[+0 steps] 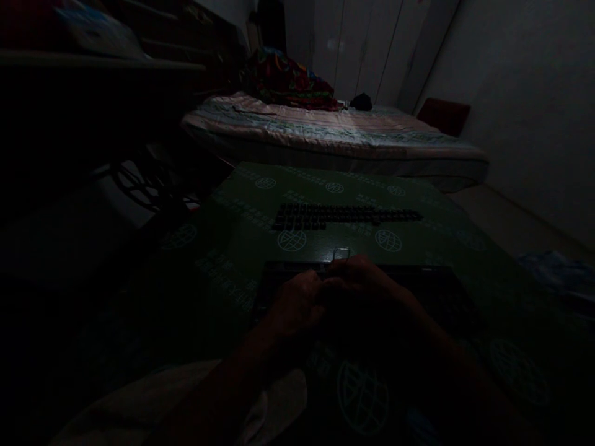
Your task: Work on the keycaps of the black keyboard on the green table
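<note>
A black keyboard lies on the green board in front of me, mostly covered by my hands and deep shadow. My right hand is closed above its middle, with a thin wire keycap puller sticking up past the fingers. Against it, on the left, rests my left hand, its fingers curled in; whatever they pinch is hidden. Beyond the keyboard, loose black keycaps lie in several rows.
The green board has white globe prints. Behind it stands a bed with a red patterned blanket. Pale cloth is near my left forearm. A dark table with a wheel stands at left. The room is very dim.
</note>
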A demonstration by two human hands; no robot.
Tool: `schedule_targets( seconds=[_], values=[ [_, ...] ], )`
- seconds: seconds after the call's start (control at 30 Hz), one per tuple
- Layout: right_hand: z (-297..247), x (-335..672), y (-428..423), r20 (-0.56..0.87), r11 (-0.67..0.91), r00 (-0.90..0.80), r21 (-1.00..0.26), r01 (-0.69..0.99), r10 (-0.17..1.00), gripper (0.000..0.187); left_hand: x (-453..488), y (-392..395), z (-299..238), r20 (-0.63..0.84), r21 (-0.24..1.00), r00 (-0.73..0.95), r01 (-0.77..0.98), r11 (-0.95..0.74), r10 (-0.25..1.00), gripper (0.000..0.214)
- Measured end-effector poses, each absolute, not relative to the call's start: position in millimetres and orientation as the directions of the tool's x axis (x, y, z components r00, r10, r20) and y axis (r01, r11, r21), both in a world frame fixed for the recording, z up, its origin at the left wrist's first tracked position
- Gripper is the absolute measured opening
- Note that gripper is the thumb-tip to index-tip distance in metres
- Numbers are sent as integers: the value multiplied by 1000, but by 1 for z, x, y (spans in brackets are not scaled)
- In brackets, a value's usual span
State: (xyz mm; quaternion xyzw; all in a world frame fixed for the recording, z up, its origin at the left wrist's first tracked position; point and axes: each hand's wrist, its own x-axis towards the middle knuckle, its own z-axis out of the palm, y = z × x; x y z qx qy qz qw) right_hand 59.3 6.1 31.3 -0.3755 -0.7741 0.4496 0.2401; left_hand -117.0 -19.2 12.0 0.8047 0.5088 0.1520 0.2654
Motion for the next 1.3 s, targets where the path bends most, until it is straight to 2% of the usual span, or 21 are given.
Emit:
schedule_targets(
  seconds=[0.17, 0.3, 0.4, 0.5, 0.63, 0.9, 1.07, 1.2, 1.3],
  values=[
    [29, 58, 6, 9, 297, -619, -884, 362, 785, 24, -113, -20, 14, -83, 547, 396, 785, -290, 915, 11],
    [24, 59, 8, 60, 379, -600, -824, 421, 797, 26, -109, -21, 15, -70, 532, 363, 802, -273, 929, 8],
    [21, 59, 9, 18, 324, -587, -848, 420, 810, 27, -109, -20, 14, -66, 528, 368, 801, -281, 927, 4],
    [18, 58, 9, 16, 226, -531, -915, 334, 847, 29, -110, -18, 11, -63, 547, 378, 787, -285, 924, 7],
    [8, 56, 11, 94, 236, -465, -937, 256, 880, 31, -112, -16, 9, -41, 567, 398, 764, -306, 917, 12],
    [-3, 51, 12, 2, 23, -387, -998, 50, 922, 27, -111, -16, 10, 36, 583, 463, 710, -395, 886, 28],
    [-3, 51, 14, -44, -79, -342, -993, -89, 939, 28, -109, -16, 12, 37, 616, 450, 693, -375, 892, 22],
    [-3, 50, 16, -38, -92, -309, -982, -163, 950, 28, -108, -18, 13, 34, 655, 436, 670, -350, 899, 20],
    [1, 49, 14, -29, -92, -313, -978, -187, 949, 28, -109, -20, 15, 34, 731, 389, 618, -288, 921, 21]
  ],
)
